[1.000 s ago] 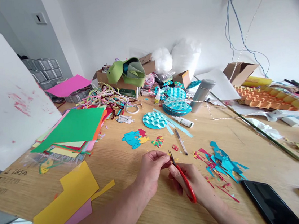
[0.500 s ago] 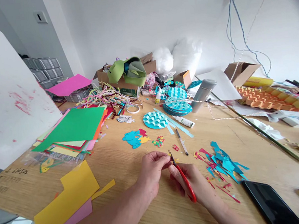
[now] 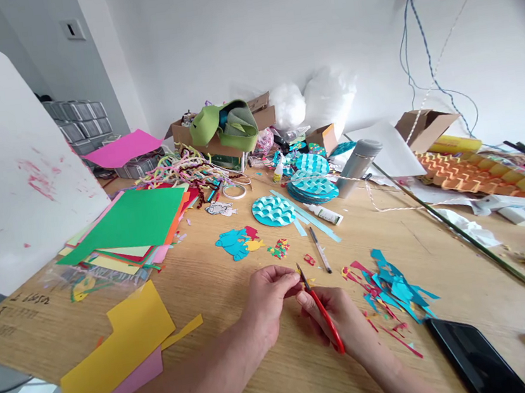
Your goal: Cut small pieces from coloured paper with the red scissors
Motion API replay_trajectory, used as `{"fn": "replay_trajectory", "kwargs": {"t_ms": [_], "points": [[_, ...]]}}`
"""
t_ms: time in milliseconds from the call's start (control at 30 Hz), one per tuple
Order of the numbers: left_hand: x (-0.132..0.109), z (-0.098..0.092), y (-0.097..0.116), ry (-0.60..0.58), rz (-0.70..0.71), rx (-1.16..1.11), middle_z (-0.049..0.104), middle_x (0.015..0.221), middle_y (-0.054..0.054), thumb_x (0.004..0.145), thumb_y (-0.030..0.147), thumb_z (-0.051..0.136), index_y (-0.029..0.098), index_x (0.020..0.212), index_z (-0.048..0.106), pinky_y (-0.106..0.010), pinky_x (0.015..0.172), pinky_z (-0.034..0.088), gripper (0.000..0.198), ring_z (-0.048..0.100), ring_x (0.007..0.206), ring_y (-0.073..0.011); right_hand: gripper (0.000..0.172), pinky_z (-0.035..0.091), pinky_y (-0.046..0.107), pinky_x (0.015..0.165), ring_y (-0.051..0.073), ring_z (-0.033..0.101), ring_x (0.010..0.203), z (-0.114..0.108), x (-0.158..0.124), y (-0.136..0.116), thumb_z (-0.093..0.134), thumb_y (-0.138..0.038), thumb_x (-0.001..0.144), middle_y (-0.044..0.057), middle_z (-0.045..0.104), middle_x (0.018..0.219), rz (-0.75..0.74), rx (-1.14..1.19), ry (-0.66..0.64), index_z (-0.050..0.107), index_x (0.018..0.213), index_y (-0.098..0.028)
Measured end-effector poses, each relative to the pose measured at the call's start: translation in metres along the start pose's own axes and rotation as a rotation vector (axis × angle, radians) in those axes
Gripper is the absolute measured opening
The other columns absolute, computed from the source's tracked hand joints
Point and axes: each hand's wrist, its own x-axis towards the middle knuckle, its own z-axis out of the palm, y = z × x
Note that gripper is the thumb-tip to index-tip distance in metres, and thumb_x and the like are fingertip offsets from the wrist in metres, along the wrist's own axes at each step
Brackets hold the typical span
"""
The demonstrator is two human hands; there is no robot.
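Note:
My right hand [image 3: 337, 318] grips red-handled scissors [image 3: 328, 322], their blades pointing away from me. Close against the blades, my left hand [image 3: 265, 295] is closed in a pinch, with a bit of yellow paper at its fingertips, mostly hidden. Beyond my hands lie a blue paper fish [image 3: 233, 245], a smaller yellow fish [image 3: 254, 245] and a red cut-out [image 3: 251, 231]. Tiny red, green and yellow paper pieces [image 3: 279, 248] form a small pile beside them. A pen [image 3: 320, 250] rests a little further right.
Yellow paper [image 3: 118, 348] and a green-topped paper stack [image 3: 132, 222] lie left. Blue and red scraps [image 3: 395, 285] and a black phone [image 3: 476, 355] are right. Behind are a blue scale-patterned disc [image 3: 272, 211], a glue bottle [image 3: 326, 213], a grey flask [image 3: 359, 165] and a thin stick [image 3: 458, 230].
The whole view has shifted very slightly. Both hands keep almost the same pose, with the scissors still at the left fingertips.

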Motion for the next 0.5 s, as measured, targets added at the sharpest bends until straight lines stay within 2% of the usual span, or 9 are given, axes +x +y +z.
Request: {"fn": "replay_trajectory", "kwargs": {"t_ms": [500], "points": [[0.0006, 0.0003, 0.0045, -0.009, -0.016, 0.037, 0.067, 0.064, -0.005, 0.057, 0.021, 0.071, 0.013, 0.065, 0.064, -0.027, 0.063, 0.045, 0.014, 0.059, 0.059, -0.0132, 0.049, 0.023, 0.017, 0.032, 0.008, 0.041, 0.031, -0.001, -0.0004, 0.0008, 0.055, -0.063, 0.08, -0.005, 0.045, 0.041, 0.014, 0.032, -0.026, 0.045, 0.06, -0.019]]}}
